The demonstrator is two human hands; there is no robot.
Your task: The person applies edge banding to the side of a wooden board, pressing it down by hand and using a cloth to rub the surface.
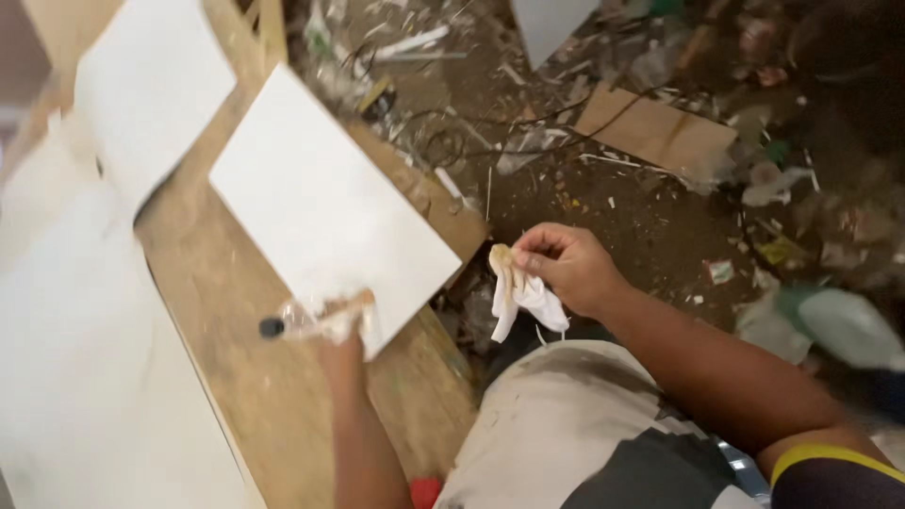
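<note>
White rag pinched in right hand fingers; left hand (blurred) grips bottle over white panel.

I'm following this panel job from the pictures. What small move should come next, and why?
Probably bring the right hand with its stained white rag left onto the white panel; the left hand already holds a small clear bottle at the panel's near edge.

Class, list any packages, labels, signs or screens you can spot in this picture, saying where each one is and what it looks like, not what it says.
Clear plastic bottle: in the left hand at the white board's lower corner; black cap, blurred.
Flat cardboard piece: on the littered ground, upper right; brown, roughly rectangular.
Small packet scrap: on the ground right of the right hand; pale, squarish.
No signs or screens visible.
</note>
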